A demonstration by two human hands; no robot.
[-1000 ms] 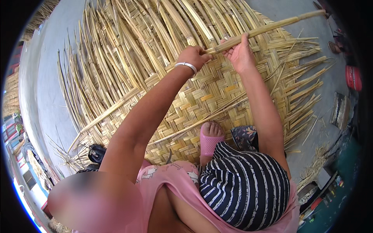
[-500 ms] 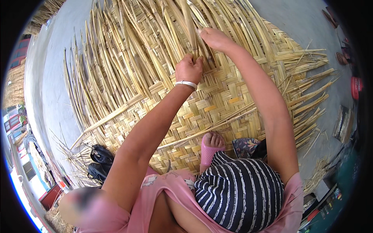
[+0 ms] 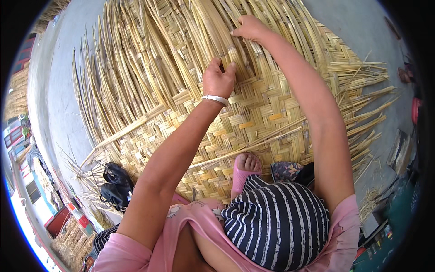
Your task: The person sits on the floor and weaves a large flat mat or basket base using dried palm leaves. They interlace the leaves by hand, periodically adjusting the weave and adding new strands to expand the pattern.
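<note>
A large mat (image 3: 226, 122) of flat yellow reed strips lies on the ground under my hands, its near part in a tight weave. Loose ends of long strips (image 3: 154, 50) fan out over its far part. Over a wide flattened strip (image 3: 213, 22), my left hand (image 3: 218, 81), with a white band at the wrist, holds its thumb and forefinger apart. My right hand (image 3: 252, 29) is farther away and to the right, its thumb and curled fingers at a strip among the upright ones; its fingertips are partly hidden.
My foot in a pink sandal (image 3: 247, 167) rests on the mat's near part. A black bag (image 3: 117, 183) sits at the near left edge. Loose strip ends (image 3: 362, 122) stick out at the right. Patterned dark cloth (image 3: 286, 171) lies beside my knee in striped fabric (image 3: 281, 226).
My left hand has parted its thumb and forefinger from the strip they pinched. My right hand has moved slightly farther away. The wide strip now lies flatter and more to the left.
</note>
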